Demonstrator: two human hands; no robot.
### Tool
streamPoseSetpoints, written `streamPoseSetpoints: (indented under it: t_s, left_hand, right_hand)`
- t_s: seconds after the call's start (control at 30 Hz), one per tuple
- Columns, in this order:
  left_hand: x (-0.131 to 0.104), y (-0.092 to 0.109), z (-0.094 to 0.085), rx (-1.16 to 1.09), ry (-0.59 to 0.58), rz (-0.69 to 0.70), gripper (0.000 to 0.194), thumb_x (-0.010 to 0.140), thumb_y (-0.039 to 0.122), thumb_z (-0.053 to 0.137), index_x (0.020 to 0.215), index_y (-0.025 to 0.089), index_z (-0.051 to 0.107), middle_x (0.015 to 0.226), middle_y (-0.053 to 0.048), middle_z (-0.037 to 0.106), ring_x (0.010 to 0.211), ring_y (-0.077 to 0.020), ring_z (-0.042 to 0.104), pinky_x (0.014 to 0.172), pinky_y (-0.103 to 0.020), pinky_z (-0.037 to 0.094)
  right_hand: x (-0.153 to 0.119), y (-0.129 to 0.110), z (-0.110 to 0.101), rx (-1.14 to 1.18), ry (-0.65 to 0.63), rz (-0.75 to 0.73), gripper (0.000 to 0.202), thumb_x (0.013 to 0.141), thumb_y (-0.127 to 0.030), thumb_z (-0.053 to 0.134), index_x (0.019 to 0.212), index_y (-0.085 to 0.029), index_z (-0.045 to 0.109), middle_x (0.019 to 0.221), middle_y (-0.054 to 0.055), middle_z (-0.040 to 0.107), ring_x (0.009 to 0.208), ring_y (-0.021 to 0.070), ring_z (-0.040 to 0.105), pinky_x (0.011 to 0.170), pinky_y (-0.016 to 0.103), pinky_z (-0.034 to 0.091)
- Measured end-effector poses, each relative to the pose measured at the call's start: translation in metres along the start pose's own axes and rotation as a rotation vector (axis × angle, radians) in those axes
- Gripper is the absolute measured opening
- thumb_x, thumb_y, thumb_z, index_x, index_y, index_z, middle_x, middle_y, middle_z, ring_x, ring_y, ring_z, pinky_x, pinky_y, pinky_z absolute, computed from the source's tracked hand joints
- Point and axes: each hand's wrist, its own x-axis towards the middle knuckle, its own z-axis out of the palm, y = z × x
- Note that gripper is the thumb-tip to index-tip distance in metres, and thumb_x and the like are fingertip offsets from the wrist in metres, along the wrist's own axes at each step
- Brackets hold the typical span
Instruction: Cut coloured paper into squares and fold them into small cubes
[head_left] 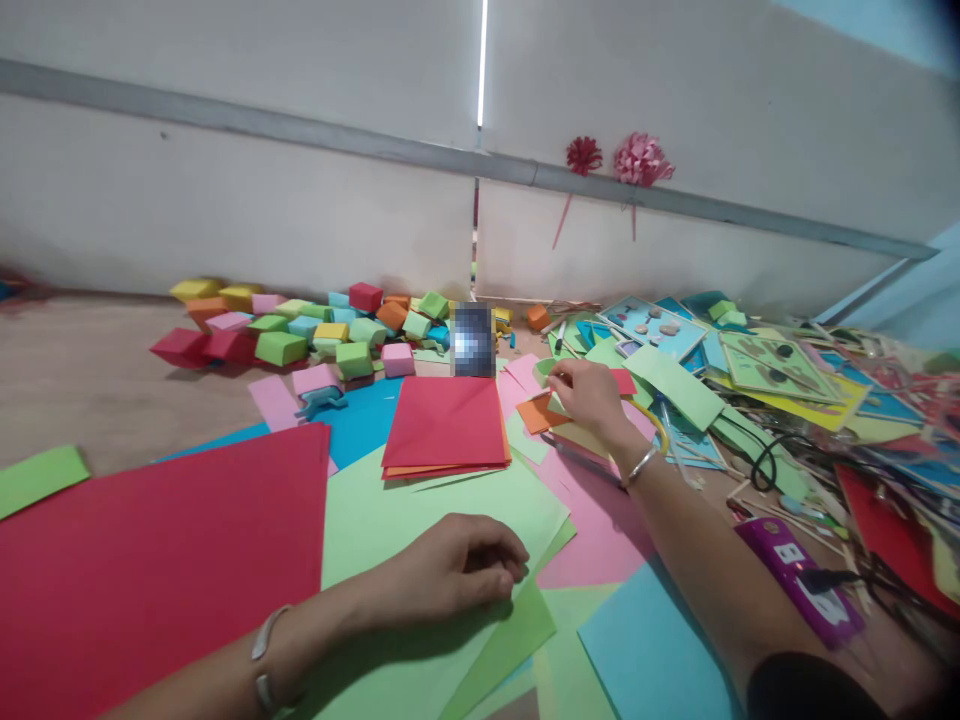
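Curling over small papers (536, 413) right of centre, the right hand (589, 398) is at a green piece (543, 371), grip unclear; the left hand (459, 570), near, looks loosely open, empty, over a pale-green sheet (375, 525); paper blocks (280, 348) look finished, far left; red squares (446, 420) lie unfolded.

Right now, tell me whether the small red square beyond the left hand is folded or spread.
Spread flat: the small red square shows no crease, and orange paper peeks from under its near edge.

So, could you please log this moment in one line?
left hand: loosely curled over light green sheet; right hand: at small green piece
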Motion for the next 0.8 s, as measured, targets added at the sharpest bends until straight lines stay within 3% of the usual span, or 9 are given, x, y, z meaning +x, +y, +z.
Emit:
streamPoseSetpoints:
  t_s: [0.13, 0.23, 0.37, 0.43, 0.57, 0.7, 0.8]
  left_hand:
    - [0.001, 0.002, -0.002, 0.09, -0.001, 0.037, 0.02, 0.078, 0.029, 0.068, 0.092, 0.016, 0.071, 0.085, -0.006, 0.072, 0.071, -0.016, 0.064, 0.067, -0.025, 0.047]
    - [0.003, 0.0, -0.001, 0.055, -0.011, 0.025, 0.018, 0.079, 0.031, 0.067, 0.09, 0.017, 0.069, 0.073, -0.002, 0.067, 0.063, -0.0143, 0.06, 0.063, -0.025, 0.046]
    - [0.004, -0.002, 0.0, 0.014, -0.015, 0.015, 0.02, 0.079, 0.034, 0.068, 0.089, 0.016, 0.067, 0.068, 0.0, 0.063, 0.058, -0.0127, 0.057, 0.061, -0.025, 0.046]
    - [0.003, -0.002, 0.0, 0.002, -0.011, 0.003, 0.02, 0.078, 0.034, 0.068, 0.088, 0.016, 0.067, 0.069, 0.0, 0.063, 0.059, -0.0125, 0.057, 0.061, -0.025, 0.046]
    - [0.003, -0.002, -0.001, -0.021, 0.0, -0.009, 0.016, 0.077, 0.029, 0.07, 0.086, 0.016, 0.068, 0.069, 0.0, 0.063, 0.058, -0.0112, 0.056, 0.06, -0.024, 0.045]
    - [0.005, -0.005, -0.002, -0.111, -0.008, 0.001, 0.017, 0.076, 0.027, 0.074, 0.086, 0.014, 0.07, 0.073, -0.002, 0.068, 0.057, -0.0103, 0.059, 0.059, -0.024, 0.046]
    - [0.009, -0.01, -0.004, -0.245, -0.022, 0.007, 0.02, 0.075, 0.027, 0.078, 0.086, 0.012, 0.07, 0.075, -0.005, 0.07, 0.059, -0.0128, 0.063, 0.058, -0.025, 0.05]
  right_hand:
    - [-0.001, 0.005, 0.009, -0.063, -0.087, 0.019, 0.021, 0.088, -0.016, 0.052, 0.086, -0.016, 0.073, 0.08, 0.008, 0.072, 0.074, 0.0188, 0.062, 0.057, 0.026, 0.028]
    - [-0.009, -0.007, 0.008, -0.099, -0.116, -0.048, 0.022, 0.09, -0.015, 0.051, 0.101, -0.014, 0.07, 0.088, 0.011, 0.072, 0.08, 0.0196, 0.063, 0.061, 0.026, 0.031]
    - [-0.025, -0.04, 0.008, -0.073, -0.225, -0.355, 0.03, 0.086, -0.033, 0.07, 0.114, -0.023, 0.067, 0.108, 0.006, 0.069, 0.099, 0.0179, 0.061, 0.073, 0.024, 0.037]
    - [-0.033, -0.054, 0.011, -0.149, -0.331, -0.559, 0.038, 0.085, -0.041, 0.072, 0.114, -0.017, 0.067, 0.11, 0.01, 0.068, 0.099, 0.021, 0.062, 0.073, 0.027, 0.038]
    - [-0.042, -0.067, 0.014, -0.26, -0.435, -0.595, 0.01, 0.089, -0.015, 0.064, 0.089, -0.012, 0.073, 0.09, 0.01, 0.072, 0.085, 0.0207, 0.065, 0.066, 0.029, 0.036]
    - [-0.04, -0.065, 0.013, -0.283, -0.445, -0.6, 0.016, 0.083, -0.004, 0.061, 0.079, -0.013, 0.073, 0.082, 0.01, 0.073, 0.073, 0.018, 0.065, 0.057, 0.027, 0.032]
    - [-0.039, -0.063, 0.008, -0.29, -0.364, -0.559, 0.017, 0.083, -0.003, 0.058, 0.079, -0.012, 0.072, 0.081, 0.011, 0.073, 0.071, 0.0179, 0.065, 0.054, 0.026, 0.033]
